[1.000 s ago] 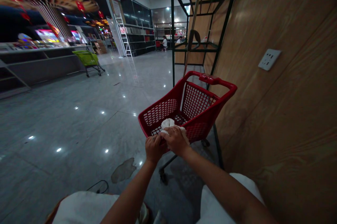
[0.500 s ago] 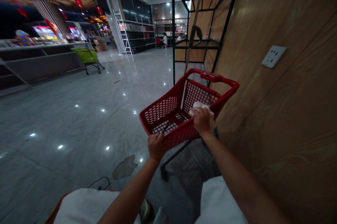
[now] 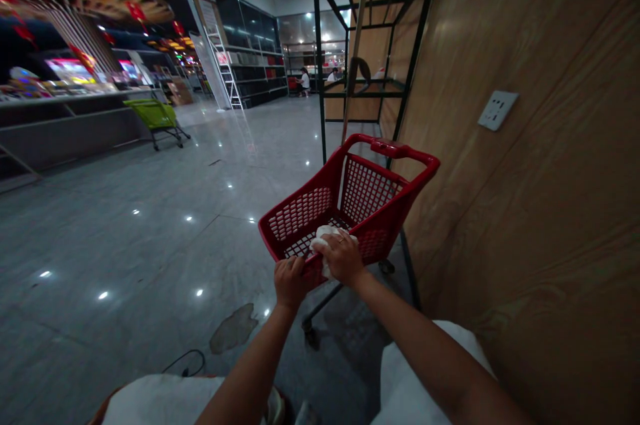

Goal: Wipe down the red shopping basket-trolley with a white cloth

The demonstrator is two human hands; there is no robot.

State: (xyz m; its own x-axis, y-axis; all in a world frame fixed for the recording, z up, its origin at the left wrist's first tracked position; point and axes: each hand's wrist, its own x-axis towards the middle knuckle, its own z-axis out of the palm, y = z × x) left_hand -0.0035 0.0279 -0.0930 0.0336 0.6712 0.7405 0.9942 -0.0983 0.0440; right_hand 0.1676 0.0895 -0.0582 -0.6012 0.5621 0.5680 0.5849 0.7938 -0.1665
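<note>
A small red shopping cart (image 3: 373, 202) stands in front of me beside a wooden wall. My left hand (image 3: 290, 282) is closed around the cart's near rim. Just to its right, my right hand (image 3: 344, 256) presses a crumpled white cloth (image 3: 324, 236) against the same near rim, fingers curled over it. The basket looks empty inside. My knees in white trousers show at the bottom of the view.
The wooden wall (image 3: 525, 225) with a socket plate (image 3: 497, 110) runs along the right. A dark metal shelf frame (image 3: 370, 58) stands behind the cart. A green cart (image 3: 156, 116) is parked far left on the glossy grey floor, and a stain (image 3: 234, 328) and cable (image 3: 184, 364) lie near my feet.
My right hand with the cloth went from the near rim to the cart's right rim, then came back to the near rim beside my left hand. The left hand kept its grip.
</note>
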